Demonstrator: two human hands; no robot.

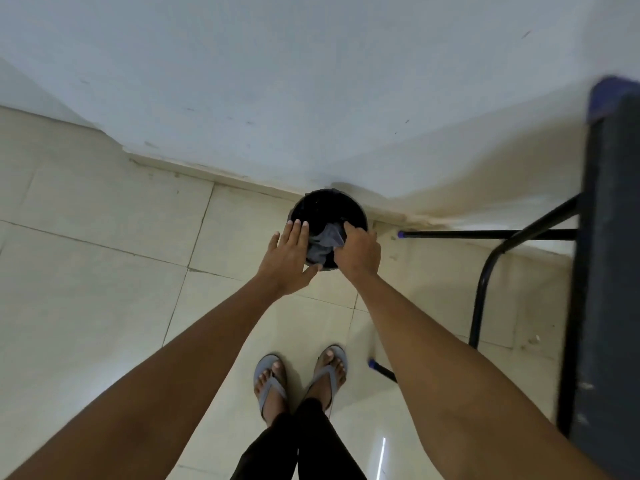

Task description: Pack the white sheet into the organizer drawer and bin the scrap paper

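Right-hand grip point(356, 252) is closed on the crumpled scrap paper point(323, 242), holding it over the mouth of the black bin point(327, 206) on the floor by the wall. Left hand point(289, 261) is flat and empty, beside the rim. Step in hand: binning. Next move: release the paper so it drops inside. White sheet and organizer drawer: not visible.

I see a black bin point(327, 206) on cream floor tiles point(104, 271) with thin dark joints, and the crumpled scrap paper point(323, 242) in it reads grey in the shade. The wall point(277, 81) is pale blue-white. I note grey flip-flops point(268, 375), black trousers point(294, 445), and a black-framed table point(609, 271) with blue foot caps.
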